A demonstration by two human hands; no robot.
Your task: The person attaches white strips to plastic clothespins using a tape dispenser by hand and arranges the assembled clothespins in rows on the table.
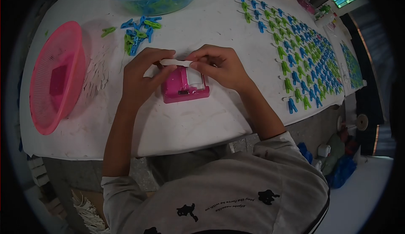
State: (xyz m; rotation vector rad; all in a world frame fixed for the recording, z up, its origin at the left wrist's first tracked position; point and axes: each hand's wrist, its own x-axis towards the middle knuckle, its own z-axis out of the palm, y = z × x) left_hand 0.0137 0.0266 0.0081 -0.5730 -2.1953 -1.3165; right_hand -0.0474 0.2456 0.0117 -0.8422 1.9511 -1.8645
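A short white strip (177,62) is stretched level between my two hands. My left hand (141,73) pinches its left end between thumb and fingers, and my right hand (223,68) pinches the other end. Just below the strip, on the table, sits a pink holder (174,91) that looks like a tape dispenser, with a white part in its right side. Beyond my left hand lies a small pile of blue and green clothespins (139,33), with a single green clothespin (108,31) beside it.
A pink basket (76,71) stands at the left, beside scattered white strips (97,75). At the back is a translucent blue tub (156,7) full of clothespins. Rows of clothespins (301,61) with white loops cover the table's right side. The white tablecloth (190,124) ends near my body.
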